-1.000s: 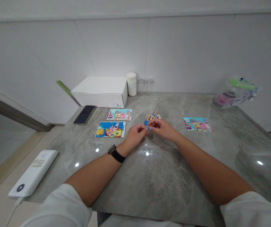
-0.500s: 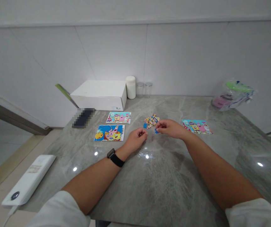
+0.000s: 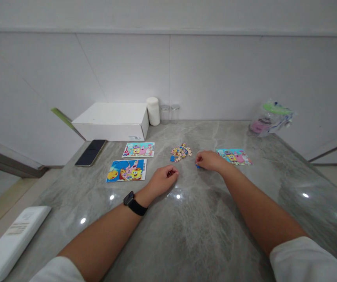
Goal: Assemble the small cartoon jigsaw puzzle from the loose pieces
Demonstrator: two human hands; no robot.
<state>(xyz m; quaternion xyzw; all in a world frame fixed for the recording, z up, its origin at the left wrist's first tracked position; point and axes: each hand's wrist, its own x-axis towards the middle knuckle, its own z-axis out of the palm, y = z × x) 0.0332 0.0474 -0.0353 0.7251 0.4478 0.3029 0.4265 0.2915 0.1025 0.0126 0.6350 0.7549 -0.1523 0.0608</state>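
A small pile of loose jigsaw pieces (image 3: 181,152), mostly yellow with some blue, lies in the middle of the table. Just right of it, my right hand (image 3: 209,160) pinches a blue jigsaw piece (image 3: 197,166) low over the tabletop, mostly covered by the fingers. My left hand (image 3: 164,179) rests on the table in front of the pile, its fingers loosely curled and nothing visible in them. Beyond my right hand lies a cartoon picture card (image 3: 235,156). Two more cards lie left of the pile: a pale one (image 3: 139,149) and a blue one (image 3: 126,170) nearer me.
At the back stand a white box (image 3: 109,123), a white bottle (image 3: 153,111) and two glass jars (image 3: 170,114). A phone (image 3: 91,152) lies at the left, with a white device (image 3: 17,239) at the near left edge. A plastic bag (image 3: 271,119) sits back right.
My right hand has drawn the blue jigsaw piece rightward, away from the pile. The view has turned slightly right; my left hand stays in about the same place on the table.
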